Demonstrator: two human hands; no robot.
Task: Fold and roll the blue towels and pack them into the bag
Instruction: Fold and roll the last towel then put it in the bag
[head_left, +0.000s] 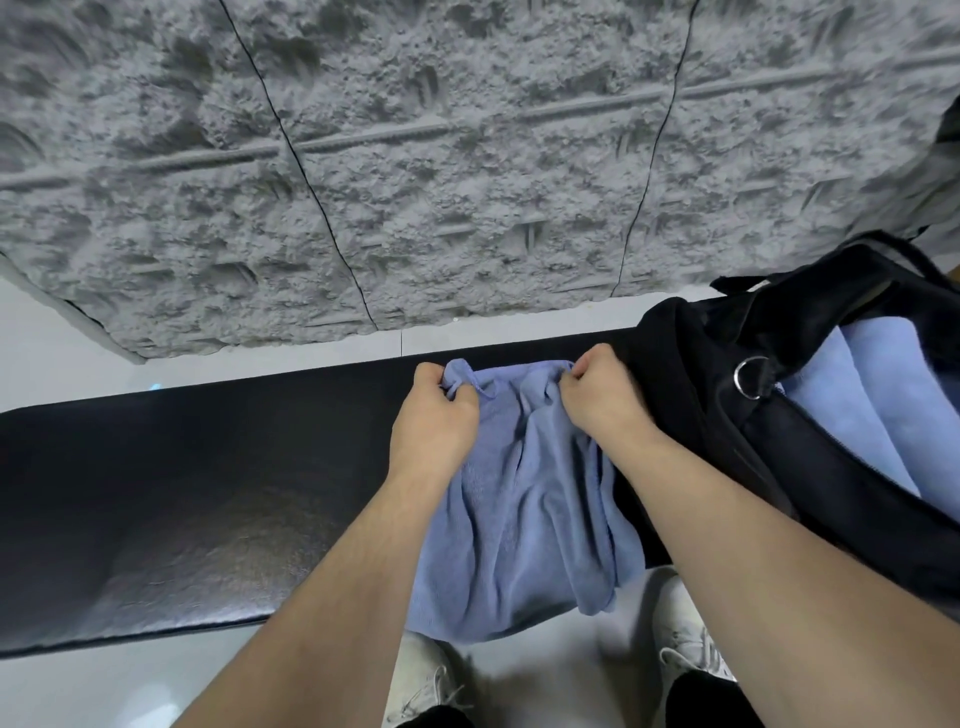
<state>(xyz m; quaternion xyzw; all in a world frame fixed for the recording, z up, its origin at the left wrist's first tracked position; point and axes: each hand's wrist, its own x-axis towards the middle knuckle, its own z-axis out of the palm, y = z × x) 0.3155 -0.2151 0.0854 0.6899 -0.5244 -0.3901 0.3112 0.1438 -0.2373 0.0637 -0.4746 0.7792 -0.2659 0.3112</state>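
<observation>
- Left hand (434, 410) and right hand (602, 395) each pinch a far corner of blue towel (524, 519) on black bench (182, 493).
- Black bag (727, 374) at right, open, blue towels inside (872, 415).

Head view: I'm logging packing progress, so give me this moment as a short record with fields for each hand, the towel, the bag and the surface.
left hand: grips the towel's far left corner
right hand: grips the towel's far right corner
blue towel: crumpled, unfolded, near edge hanging off the bench
black bag: open on the bench's right end, blue towels already inside
black bench: padded, towel draped across it
</observation>
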